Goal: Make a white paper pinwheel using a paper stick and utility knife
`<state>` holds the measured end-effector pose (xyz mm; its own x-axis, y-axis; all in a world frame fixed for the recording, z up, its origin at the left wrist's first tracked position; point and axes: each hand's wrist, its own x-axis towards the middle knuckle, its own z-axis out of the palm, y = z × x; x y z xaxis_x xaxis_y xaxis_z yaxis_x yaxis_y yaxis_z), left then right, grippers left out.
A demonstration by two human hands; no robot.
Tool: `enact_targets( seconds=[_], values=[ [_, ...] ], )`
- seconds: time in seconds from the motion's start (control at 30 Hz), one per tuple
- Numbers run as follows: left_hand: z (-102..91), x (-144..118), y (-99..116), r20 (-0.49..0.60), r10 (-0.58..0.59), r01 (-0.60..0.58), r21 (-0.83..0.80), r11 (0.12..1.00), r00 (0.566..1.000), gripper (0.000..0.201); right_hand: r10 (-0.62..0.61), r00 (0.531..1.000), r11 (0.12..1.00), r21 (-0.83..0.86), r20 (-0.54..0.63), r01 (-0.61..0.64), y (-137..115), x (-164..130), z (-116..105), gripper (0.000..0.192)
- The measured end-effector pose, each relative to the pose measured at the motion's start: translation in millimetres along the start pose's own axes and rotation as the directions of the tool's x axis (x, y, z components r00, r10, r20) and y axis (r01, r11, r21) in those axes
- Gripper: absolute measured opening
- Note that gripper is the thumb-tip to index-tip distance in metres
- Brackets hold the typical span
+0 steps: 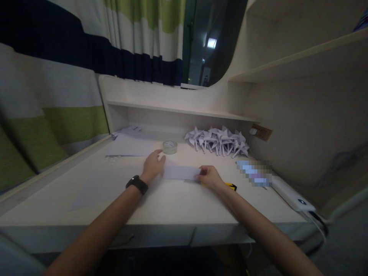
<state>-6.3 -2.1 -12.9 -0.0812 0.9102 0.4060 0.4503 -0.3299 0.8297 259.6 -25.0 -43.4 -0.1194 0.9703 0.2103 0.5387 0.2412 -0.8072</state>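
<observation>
Fingers [160, 158] beside tape roll [170, 147]

Plenty of bare desk [172, 207] is left along the front edge, but the back is blocked by tape roll [170, 147], paper pinwheels [218, 141] and power bank [289, 193] at the right edge.

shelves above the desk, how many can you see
3. A low shelf runs along the back of the desk, a second sits higher on the right, and a third is at the top right, partly cut off.
</observation>
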Motion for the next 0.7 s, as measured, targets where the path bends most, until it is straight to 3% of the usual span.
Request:
enact_targets(
  seconds=[0.03, 0.07, 0.13, 0.23, 0.33, 0.4, 0.5, 0.6, 0.7],
  values=[
    [0.9, -1.1, 6.2, -0.01, 0.109, -0.107, 0.119, 0.987, 0.994, 0.035, -0.004, 1.0, 0.999, -0.038, -0.007, 0.004, 0.6, 0.5, 0.6, 0.014],
    [2.6, -2.7, 13.7, 0.049, 0.196, -0.201, 0.172, 0.964, 0.979, 0.035, -0.005, 1.0, 0.998, -0.063, -0.009, 0.005, 0.7, 1.0, 1.3, 0.014],
    [8.2, -6.5, 30.3, 0.276, 0.29, -0.357, 0.233, 0.905, 0.916, 0.041, 0.0, 1.0, 0.997, -0.082, -0.001, 0.0, -0.2, 1.8, 2.6, 0.014],
    [19.5, -8.3, 48.5, 0.506, 0.286, -0.49, 0.332, 0.806, 0.814, 0.04, 0.007, 1.0, 0.996, -0.094, 0.006, -0.006, -2.9, 1.6, 2.6, 0.012],
    [29.5, -2.2, 49.3, 0.647, 0.243, -0.556, 0.336, 0.76, 0.723, 0.026, -0.035, 0.997, 0.998, -0.058, 0.072, 0.039, -3.3, -2.9, -4.4, 0.018],
    [33.2, 3.8, 42.5, 0.68, 0.25, -0.572, 0.298, 0.765, 0.689, 0.021, -0.099, 0.983, 0.994, -0.035, 0.152, 0.105, -1.2, -10.3, -14.7, 0.032],
    [33.7, 10.5, 31.3, 0.688, 0.289, -0.58, 0.233, 0.781, 0.666, 0.023, -0.151, 0.968, 0.975, -0.134, 0.201, 0.179, 2.9, -27.6, -35.4, 0.049],
    [31.1, 12.1, 25.2, 0.696, 0.312, -0.571, 0.171, 0.803, 0.647, 0.025, -0.205, 0.955, 0.931, -0.257, 0.212, 0.257, 4.8, -47.4, -55.5, 0.037],
    [29.4, 11.1, 22.8, 0.702, 0.325, -0.557, 0.122, 0.822, 0.633, 0.026, -0.192, 0.957, 0.939, -0.241, 0.218, 0.244, 5.4, -63.7, -73.6, 0.026]
  ],
)
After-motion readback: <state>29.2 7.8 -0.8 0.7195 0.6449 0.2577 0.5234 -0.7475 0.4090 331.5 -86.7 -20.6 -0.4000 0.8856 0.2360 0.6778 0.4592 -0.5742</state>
